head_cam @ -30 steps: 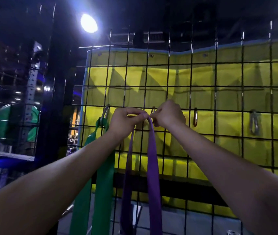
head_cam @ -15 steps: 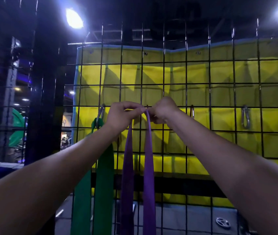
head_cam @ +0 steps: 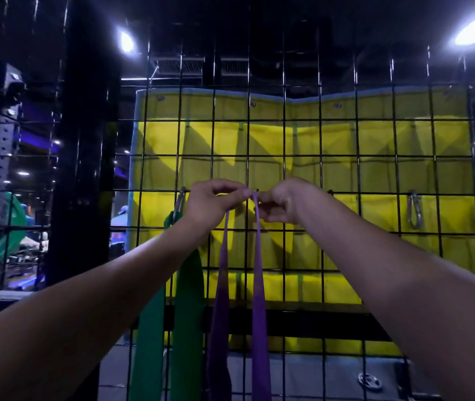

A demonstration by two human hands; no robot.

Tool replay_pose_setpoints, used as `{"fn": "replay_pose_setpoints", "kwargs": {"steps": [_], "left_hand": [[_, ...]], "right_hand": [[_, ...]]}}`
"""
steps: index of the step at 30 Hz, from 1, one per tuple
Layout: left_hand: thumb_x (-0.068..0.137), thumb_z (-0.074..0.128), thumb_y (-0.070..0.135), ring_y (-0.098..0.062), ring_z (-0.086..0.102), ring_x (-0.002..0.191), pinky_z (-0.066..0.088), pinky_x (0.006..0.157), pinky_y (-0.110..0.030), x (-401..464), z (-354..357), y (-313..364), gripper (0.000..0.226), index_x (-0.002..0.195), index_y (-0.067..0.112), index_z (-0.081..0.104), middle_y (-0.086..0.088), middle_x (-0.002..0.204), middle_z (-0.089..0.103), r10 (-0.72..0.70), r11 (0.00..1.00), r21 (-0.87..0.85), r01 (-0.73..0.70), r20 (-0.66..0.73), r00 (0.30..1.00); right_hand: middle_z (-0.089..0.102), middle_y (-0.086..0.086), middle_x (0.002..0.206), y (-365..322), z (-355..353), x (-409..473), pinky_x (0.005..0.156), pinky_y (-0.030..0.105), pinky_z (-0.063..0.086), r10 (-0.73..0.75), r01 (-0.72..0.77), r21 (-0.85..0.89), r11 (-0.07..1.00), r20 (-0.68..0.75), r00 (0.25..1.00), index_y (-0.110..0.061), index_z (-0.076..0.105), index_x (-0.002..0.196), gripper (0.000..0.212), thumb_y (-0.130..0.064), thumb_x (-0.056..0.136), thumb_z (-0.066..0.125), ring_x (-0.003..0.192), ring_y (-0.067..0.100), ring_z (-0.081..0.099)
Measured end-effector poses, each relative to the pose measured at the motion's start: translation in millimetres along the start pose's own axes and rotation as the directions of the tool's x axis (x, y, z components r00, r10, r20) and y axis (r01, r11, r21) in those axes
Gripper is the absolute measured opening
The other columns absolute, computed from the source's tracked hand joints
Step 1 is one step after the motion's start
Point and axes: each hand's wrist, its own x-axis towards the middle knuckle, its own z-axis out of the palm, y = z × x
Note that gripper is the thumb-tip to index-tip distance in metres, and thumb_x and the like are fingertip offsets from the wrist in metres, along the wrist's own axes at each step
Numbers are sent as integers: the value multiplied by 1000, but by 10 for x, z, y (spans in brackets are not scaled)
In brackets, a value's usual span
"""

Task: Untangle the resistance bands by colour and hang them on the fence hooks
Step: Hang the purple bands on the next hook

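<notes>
- Both arms raised to a black wire-grid fence [head_cam: 320,157]; hands close together at one horizontal wire, not quite touching
- Left hand [head_cam: 210,202]: fingers curled, thumb and forefinger pinching the top of a long flat purple rubber resistance band [head_cam: 258,273]; one strand drops from under this hand, the other from between the two hands
- Right hand [head_cam: 284,202]: fingers curled in at the band's top; whether it grips the band or a hook behind it, cannot tell
- Purple band hangs as a narrow loop down the fence face, both strands running out of view at the bottom
- Wide flat green rubber resistance band [head_cam: 187,308] hangs just left of it from a silver metal carabiner hook [head_cam: 180,202], partly behind the left forearm
- Second silver carabiner hook [head_cam: 414,209], bare, well to the right on the same wire
- Yellow padded mat [head_cam: 375,146] stands behind the fence
</notes>
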Motion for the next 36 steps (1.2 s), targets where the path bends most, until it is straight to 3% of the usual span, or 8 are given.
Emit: {"fn": "replay_pose_setpoints", "kwargs": {"steps": [6, 12, 14, 17, 22, 27, 30, 36], "left_hand": [[77, 74, 17, -8, 61, 74, 53, 74, -26, 15, 9, 29, 10, 87, 15, 73, -1, 83, 71, -2, 1000, -3, 2, 11, 1000], [78, 72, 14, -18, 66, 84, 55, 80, -31, 50, 50, 23, 9, 86, 13, 72, -10, 91, 71, -35, 999, -37, 37, 45, 998], [78, 72, 16, -22, 67, 83, 56, 82, -36, 73, 39, 3, 9, 85, 11, 72, -12, 89, 72, -52, 998, -30, 55, 66, 996], [77, 73, 16, -22, 65, 75, 55, 82, -42, 106, 25, -4, 11, 83, 7, 72, -17, 85, 71, -76, 997, 18, 75, 81, 994], [78, 72, 16, -21, 64, 66, 56, 68, -29, 170, -32, 128, 15, 84, 2, 70, -21, 80, 70, -171, 981, 122, 151, 182, 968], [79, 70, 12, -16, 64, 56, 56, 59, -23, 265, -28, 231, 16, 87, -1, 66, -15, 76, 68, -302, 951, 151, 271, 246, 921], [83, 67, 12, -14, 63, 51, 54, 52, -21, 306, 4, 243, 9, 82, 3, 66, -13, 74, 68, -283, 953, 182, 244, 241, 928], [88, 61, 18, -8, 49, 53, 35, 43, -7, 317, 90, 183, 20, 86, 2, 72, -5, 67, 60, 58, 828, 536, -164, 210, 976]], "right_hand": [[56, 5, 37, -30, 13, -44, 36, 19, 46, 7, -7, -36, 999, 2, 1000, -1, 51, 68, 28, -8, 95, 48, 54, 15, 57], [52, 9, 69, -11, 25, -32, 43, 17, 49, 5, -5, 40, 999, 4, 1000, -1, 48, 68, 27, -5, 95, 46, 121, 24, 55], [56, 10, 67, -14, 10, -2, 58, 19, 53, 9, -9, 27, 1000, -5, 1000, 0, 49, 70, 25, -5, 95, 47, 104, 20, 64], [58, 10, 62, -22, -5, -6, 41, 19, 49, -7, 6, -48, 999, -24, 1000, 0, 49, 70, 24, -5, 94, 49, 59, 20, 61], [56, 11, 68, -24, -13, -14, 35, 19, 46, -28, 20, -133, 991, -58, 998, 0, 50, 69, 25, -7, 93, 51, 32, 14, 56], [56, 8, 38, 0, -22, 57, 26, 17, 38, -13, 5, -145, 989, -51, 999, 2, 50, 70, 26, -8, 93, 51, 24, 10, 51], [59, 11, 56, 38, -25, 115, 26, 13, 33, -50, 38, -166, 985, -69, 996, 2, 53, 84, 12, -8, 91, 55, 26, 10, 52], [59, 14, 55, 93, -7, 170, 29, 15, 38, -162, 146, -120, 982, -132, 978, 9, 59, 103, 22, -1, 84, 63, 28, 12, 53]]}}
